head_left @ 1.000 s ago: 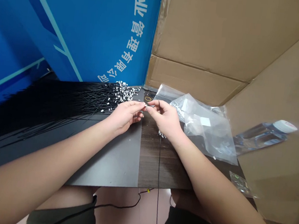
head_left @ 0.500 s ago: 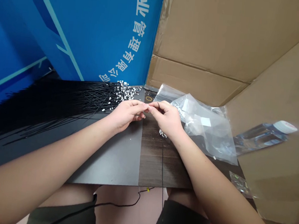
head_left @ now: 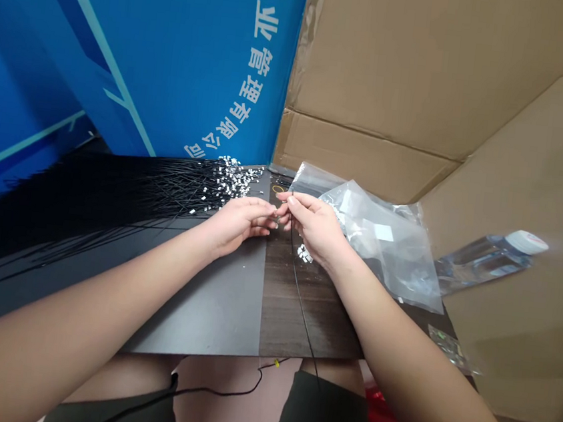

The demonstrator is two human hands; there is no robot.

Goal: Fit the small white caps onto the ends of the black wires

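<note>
Two hands meet at the fingertips in my head view. My right hand (head_left: 314,228) pinches a thin black cable tie (head_left: 301,297), whose long axis runs from my fingers down toward me, past the tabletop's (head_left: 200,310) near edge. My left hand (head_left: 241,221), curled in against the right, is nearer the heap of black cable ties (head_left: 111,206); what its fingertips (head_left: 271,218) grip is too small to tell. A clear plastic bag (head_left: 383,245) lies beyond my right hand.
</note>
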